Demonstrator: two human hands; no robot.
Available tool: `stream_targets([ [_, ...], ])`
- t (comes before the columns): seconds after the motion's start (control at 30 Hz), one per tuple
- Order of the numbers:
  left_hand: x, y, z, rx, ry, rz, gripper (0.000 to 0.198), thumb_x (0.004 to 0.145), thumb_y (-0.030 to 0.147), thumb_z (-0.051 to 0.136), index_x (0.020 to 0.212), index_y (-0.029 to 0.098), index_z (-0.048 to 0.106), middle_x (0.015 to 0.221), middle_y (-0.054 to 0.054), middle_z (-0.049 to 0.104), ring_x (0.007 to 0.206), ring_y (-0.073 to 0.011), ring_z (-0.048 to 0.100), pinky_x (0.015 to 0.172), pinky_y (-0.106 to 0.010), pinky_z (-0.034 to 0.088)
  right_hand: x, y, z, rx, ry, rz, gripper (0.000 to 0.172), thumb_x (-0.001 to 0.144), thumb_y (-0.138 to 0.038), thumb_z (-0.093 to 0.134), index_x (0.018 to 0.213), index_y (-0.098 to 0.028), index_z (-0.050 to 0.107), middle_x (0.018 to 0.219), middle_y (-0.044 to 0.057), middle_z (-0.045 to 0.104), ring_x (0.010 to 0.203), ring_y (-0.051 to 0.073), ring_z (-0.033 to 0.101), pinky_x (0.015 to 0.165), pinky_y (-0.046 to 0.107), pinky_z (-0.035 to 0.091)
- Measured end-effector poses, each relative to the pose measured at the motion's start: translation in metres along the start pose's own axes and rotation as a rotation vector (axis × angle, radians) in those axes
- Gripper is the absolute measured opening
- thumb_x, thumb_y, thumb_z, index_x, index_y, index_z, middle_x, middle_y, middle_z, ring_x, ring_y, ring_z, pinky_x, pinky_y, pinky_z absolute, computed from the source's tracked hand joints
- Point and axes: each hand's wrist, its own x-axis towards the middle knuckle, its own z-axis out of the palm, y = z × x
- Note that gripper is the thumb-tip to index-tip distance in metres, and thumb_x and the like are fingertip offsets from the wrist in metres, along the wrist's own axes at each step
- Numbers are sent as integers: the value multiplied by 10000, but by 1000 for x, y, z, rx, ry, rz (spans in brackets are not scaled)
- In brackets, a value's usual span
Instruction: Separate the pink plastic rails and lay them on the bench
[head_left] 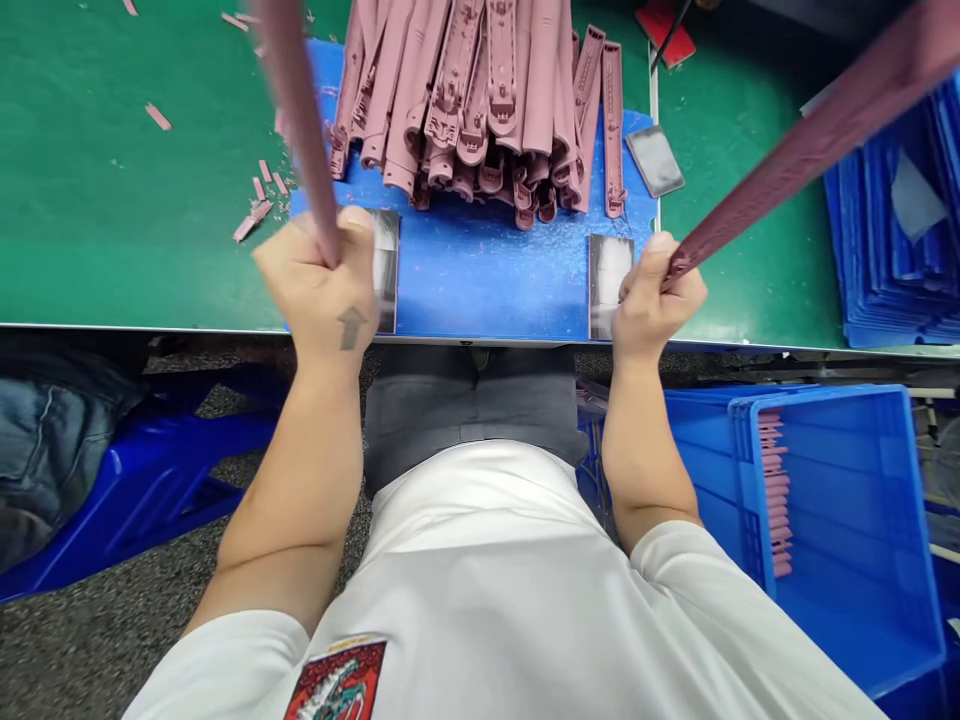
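My left hand (322, 285) is closed around the lower end of a long pink plastic part (300, 120), which rises up out of the view and is blurred. In my right hand (656, 295) I grip another long pink plastic part (795, 160), slanting up to the right edge. Between and beyond my hands lies a pile of similar pink plastic parts (540, 80) on a blue sheet (487, 285). A dark plate with a pale middle (386, 270) is beside my left hand, partly hidden. A matching plate (609, 275) sits by my right hand.
Pink scraps (255, 215) are scattered over the green table (90, 220) at left. A phone-like slab (656, 160) lies right of the pile. Stacked blue sheets (885, 240) stand at the right. Below them is a blue crate (847, 400) with pink parts along one wall. A blue stool (172, 480) is lower left.
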Motion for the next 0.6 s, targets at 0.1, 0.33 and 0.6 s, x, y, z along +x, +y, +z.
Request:
stream_targets([
  [0.1, 0, 3, 3, -30, 52, 187, 714, 1128, 459, 797, 644, 221, 330, 580, 20, 291, 485, -105, 342, 441, -287, 296, 7, 10, 1, 74, -91, 47, 734, 1134, -994, 245, 805, -349, 367, 639, -21, 335, 630, 221, 437, 648, 426, 469],
  [0.33, 14, 15, -19, -143, 245, 54, 559, 946, 306, 718, 694, 238, 224, 589, 36, 150, 454, -87, 113, 411, -271, 159, 30, 31, -19, 250, 229, 40, 732, 1135, -976, 344, 793, -347, 191, 620, -105, 75, 443, 131, 132, 434, 353, 212],
  [0.6, 10, 4, -26, -181, 331, 152, 588, 986, 376, 728, 775, 277, 188, 623, 81, 96, 467, -81, 65, 430, -260, 123, 30, 27, -20, 431, 346, 54, 630, 1221, -688, 504, 792, -332, 211, 616, -115, 89, 413, 82, 98, 392, 274, 137],
])
